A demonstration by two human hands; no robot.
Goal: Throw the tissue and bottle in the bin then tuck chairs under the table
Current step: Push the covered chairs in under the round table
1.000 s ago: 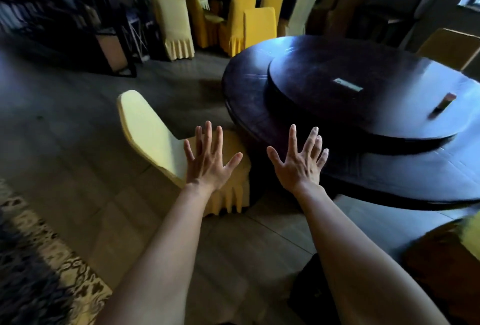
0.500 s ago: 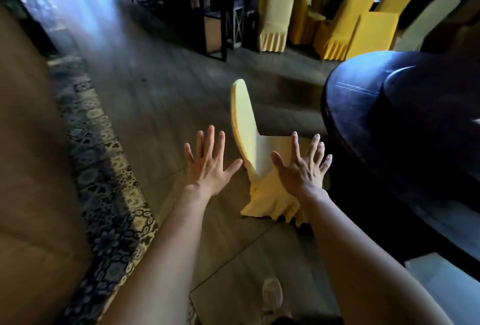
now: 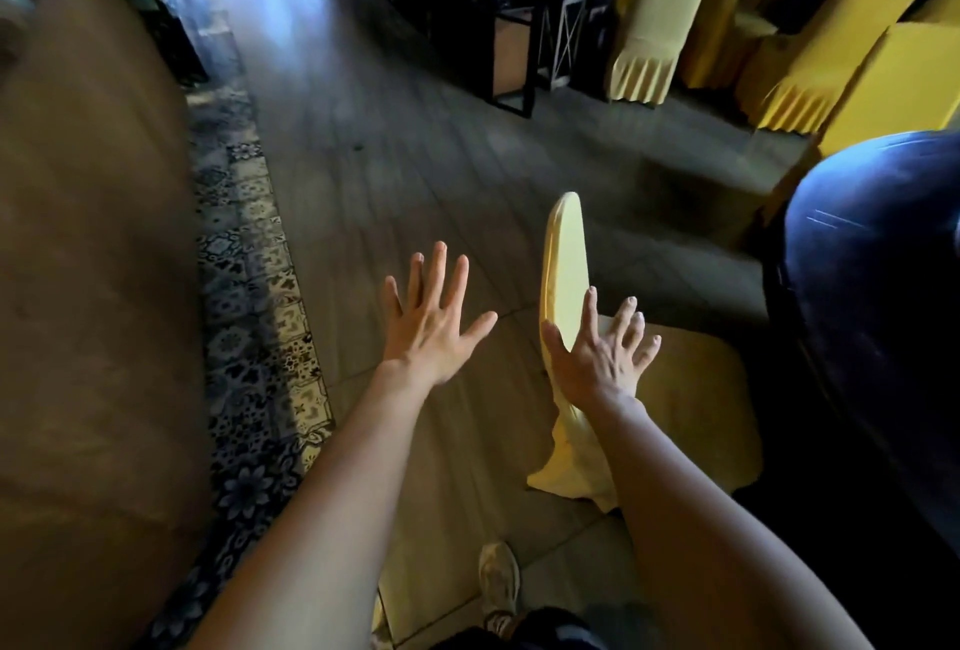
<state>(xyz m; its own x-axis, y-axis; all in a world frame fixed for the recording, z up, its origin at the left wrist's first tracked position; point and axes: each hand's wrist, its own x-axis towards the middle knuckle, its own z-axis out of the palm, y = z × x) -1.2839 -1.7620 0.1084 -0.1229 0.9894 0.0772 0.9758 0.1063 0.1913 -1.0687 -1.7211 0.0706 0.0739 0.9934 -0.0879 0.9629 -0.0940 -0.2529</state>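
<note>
Beside the table, right hand nears chair.

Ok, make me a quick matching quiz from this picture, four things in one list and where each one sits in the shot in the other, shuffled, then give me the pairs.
Things:
1. left hand
2. right hand
3. round dark table
4. patterned rug

Places:
A. right edge of the view
B. open over bare floor, touching nothing
C. in front of the nearest yellow chair's backrest
D. along the floor on the left

Pairs: 1-B, 2-C, 3-A, 4-D
</note>
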